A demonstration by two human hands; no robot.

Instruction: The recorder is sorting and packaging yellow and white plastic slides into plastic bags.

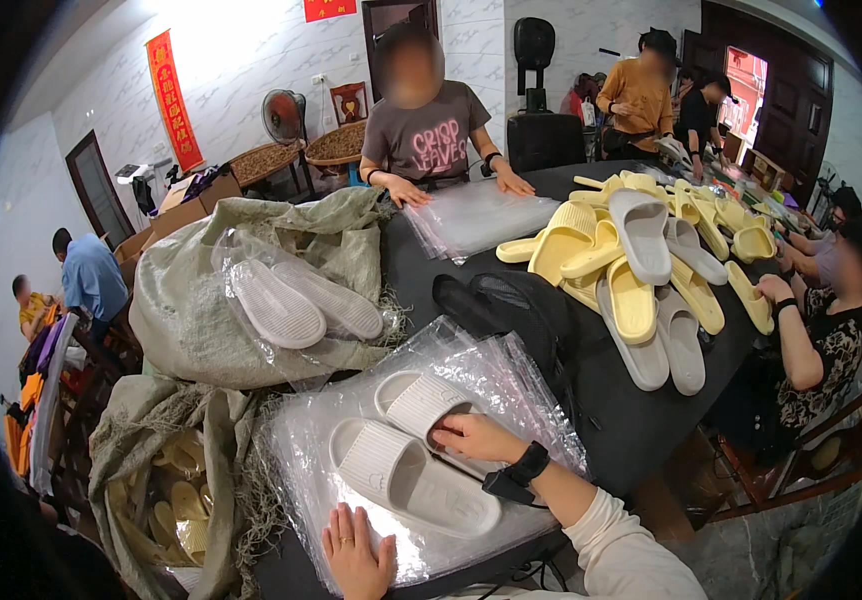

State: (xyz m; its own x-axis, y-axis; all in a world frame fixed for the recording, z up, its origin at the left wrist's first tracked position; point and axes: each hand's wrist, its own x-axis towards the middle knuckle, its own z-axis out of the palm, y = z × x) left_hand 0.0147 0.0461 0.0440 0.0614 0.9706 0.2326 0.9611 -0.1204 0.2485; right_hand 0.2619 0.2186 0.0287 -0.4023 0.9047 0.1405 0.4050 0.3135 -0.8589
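Observation:
A pair of pale grey-white slide slippers lies side by side on a stack of clear plastic bags (311, 440). The nearer slipper (441, 495) rests sole down, its ribbed strap toward the left. My right hand (476, 440), wearing a dark wristband, has its fingers curled at the strap opening of the farther slipper (426, 405) and grips it there. Flat on the front of the bag stack, my left hand (356, 552) has its fingers stretched out and holds nothing.
A woven sack (181, 290) bears a bagged slipper pair (286, 305); an open sack (116, 430) holds bagged yellow slippers. A black bag (511, 310) and a pile of yellow and grey slippers (636, 260) lie beyond. Across the table, a person (426, 130) touches plastic bags; others sit at right.

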